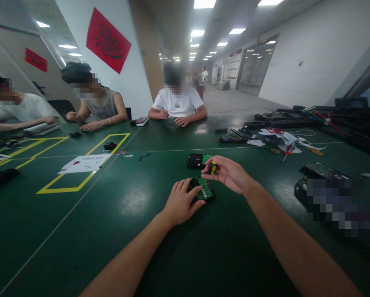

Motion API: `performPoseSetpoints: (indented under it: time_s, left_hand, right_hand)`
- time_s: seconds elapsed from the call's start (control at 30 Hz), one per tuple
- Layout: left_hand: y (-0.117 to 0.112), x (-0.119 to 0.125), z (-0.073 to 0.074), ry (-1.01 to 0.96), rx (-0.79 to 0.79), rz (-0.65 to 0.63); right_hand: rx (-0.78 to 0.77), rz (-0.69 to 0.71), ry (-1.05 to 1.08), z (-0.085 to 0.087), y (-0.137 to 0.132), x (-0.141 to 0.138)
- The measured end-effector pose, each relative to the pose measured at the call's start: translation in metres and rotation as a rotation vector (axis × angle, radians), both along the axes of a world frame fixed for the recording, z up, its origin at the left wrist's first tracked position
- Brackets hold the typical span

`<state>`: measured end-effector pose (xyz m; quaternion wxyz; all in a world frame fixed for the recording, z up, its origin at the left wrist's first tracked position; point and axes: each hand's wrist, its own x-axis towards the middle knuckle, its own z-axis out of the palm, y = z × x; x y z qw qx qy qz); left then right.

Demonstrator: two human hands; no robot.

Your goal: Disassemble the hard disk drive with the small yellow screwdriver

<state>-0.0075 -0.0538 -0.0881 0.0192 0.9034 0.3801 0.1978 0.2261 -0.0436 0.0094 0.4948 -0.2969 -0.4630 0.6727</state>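
A hard drive (207,189) with a green circuit board facing up lies on the table. My left hand (182,200) rests over its left side, fingers and thumb spread around it and holding it against the tabletop. Above and slightly right of that drive, my right hand (229,173) grips a small screwdriver with a black and yellow handle (213,167) between thumb and fingers. Its shaft and tip cannot be made out. Just behind, a second hard drive (196,160), black with a green board, lies partly covered by my right hand.
Screwdrivers, cables and paper scraps (256,142) lie at the back right. More electronics (324,171) sit to the right. A white sheet (85,163) lies within yellow tape (57,190) at left. Across the table (135,243) sit three people, one in a white shirt (179,103).
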Motion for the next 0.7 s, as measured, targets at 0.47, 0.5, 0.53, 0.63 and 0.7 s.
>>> performPoseSetpoints:
  time_s: [0.47,0.5,0.53,0.63,0.7]
  left_hand:
    - [0.0014,-0.0005,-0.0025,-0.018,0.016,-0.002]
    - [0.0014,-0.0005,-0.0026,-0.015,0.02,-0.004]
    - [0.0014,-0.0005,-0.0029,-0.012,0.023,-0.005]
    - [0.0017,-0.0006,-0.0039,-0.01,0.031,-0.008]
    - [0.002,-0.0006,-0.0047,-0.01,0.038,-0.009]
  right_hand:
    - [0.151,-0.186,-0.3,0.0019,-0.0041,-0.0049]
    - [0.14,-0.178,-0.284,0.0011,-0.004,-0.0056]
    - [0.13,-0.167,-0.271,0.0007,-0.004,-0.0061]
    - [0.108,-0.121,-0.213,0.0015,-0.0041,-0.0055]
    - [0.093,-0.073,-0.171,0.0028,-0.0046,-0.0042]
